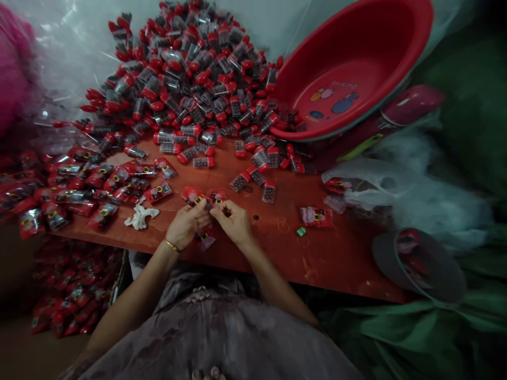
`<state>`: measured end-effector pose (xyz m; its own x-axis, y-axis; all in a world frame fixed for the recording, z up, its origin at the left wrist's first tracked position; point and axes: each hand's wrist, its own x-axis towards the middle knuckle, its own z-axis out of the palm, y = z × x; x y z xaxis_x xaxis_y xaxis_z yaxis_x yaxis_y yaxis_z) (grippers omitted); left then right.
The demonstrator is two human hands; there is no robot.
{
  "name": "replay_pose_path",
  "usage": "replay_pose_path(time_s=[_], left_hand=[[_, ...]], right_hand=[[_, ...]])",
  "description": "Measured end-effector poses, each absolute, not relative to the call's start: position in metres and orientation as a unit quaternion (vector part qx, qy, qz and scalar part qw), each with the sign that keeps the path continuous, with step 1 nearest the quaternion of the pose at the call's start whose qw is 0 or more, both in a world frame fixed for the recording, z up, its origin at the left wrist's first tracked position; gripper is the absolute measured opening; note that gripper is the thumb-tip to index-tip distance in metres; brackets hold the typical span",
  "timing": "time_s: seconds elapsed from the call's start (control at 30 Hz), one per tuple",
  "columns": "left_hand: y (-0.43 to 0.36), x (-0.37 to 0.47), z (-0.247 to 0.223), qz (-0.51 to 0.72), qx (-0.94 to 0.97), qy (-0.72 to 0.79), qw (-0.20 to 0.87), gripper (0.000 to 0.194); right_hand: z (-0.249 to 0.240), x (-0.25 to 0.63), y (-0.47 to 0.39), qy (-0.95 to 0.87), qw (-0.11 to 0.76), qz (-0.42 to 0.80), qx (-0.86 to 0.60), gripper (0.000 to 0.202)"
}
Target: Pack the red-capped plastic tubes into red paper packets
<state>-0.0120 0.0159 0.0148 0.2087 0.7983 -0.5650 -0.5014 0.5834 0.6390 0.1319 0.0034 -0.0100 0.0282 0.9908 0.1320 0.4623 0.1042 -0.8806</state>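
Observation:
Near the table's front edge, my left hand is closed on a small red printed plastic packet. My right hand meets it with thumb and fingers pinched together; what lies in that pinch is too small to make out. Just behind the fingertips is another red packet. Below my hands a clear-and-red packet lies partly hidden. Beyond them stand and lie several clear tubes with red caps and dark contents. A crumpled white scrap rests left of my left hand.
A big heap of red-capped tubes covers the back of the orange-red table. Filled packets pile up at left, more below the edge. A red basin leans at back right. At right are plastic bags and a grey bin.

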Motion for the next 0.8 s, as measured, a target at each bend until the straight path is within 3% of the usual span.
replay_pose_path(time_s=[0.1, 0.23, 0.3, 0.43, 0.5, 0.57, 0.67, 0.8], left_hand=[[0.046, -0.048, 0.022, 0.519, 0.093, 0.501, 0.686, 0.02], [0.072, -0.077, 0.03, 0.609, 0.02, 0.489, 0.624, 0.037], [0.071, -0.074, 0.028, 0.597, 0.033, 0.479, 0.642, 0.041], [0.051, -0.04, 0.015, 0.484, 0.197, 0.545, 0.655, 0.03], [0.043, -0.023, 0.007, 0.439, 0.353, 0.613, 0.554, 0.031], [0.039, -0.01, 0.002, 0.394, 0.513, 0.66, 0.383, 0.034], [0.04, -0.002, -0.003, 0.282, 0.684, 0.65, 0.172, 0.036], [0.041, 0.0, -0.01, 0.147, 0.768, 0.618, 0.086, 0.037]], right_hand=[[-0.007, 0.143, 0.011, -0.703, 0.301, 0.182, -0.618, 0.03], [-0.016, 0.156, 0.014, -0.745, 0.174, 0.085, -0.638, 0.035], [-0.024, 0.156, 0.015, -0.746, 0.172, 0.074, -0.639, 0.027], [-0.032, 0.15, 0.016, -0.744, 0.208, 0.065, -0.632, 0.023], [-0.032, 0.149, 0.016, -0.747, 0.215, 0.066, -0.626, 0.021], [-0.031, 0.148, 0.016, -0.748, 0.214, 0.067, -0.624, 0.021], [-0.031, 0.146, 0.016, -0.75, 0.205, 0.065, -0.626, 0.023], [-0.031, 0.144, 0.018, -0.751, 0.192, 0.048, -0.63, 0.03]])
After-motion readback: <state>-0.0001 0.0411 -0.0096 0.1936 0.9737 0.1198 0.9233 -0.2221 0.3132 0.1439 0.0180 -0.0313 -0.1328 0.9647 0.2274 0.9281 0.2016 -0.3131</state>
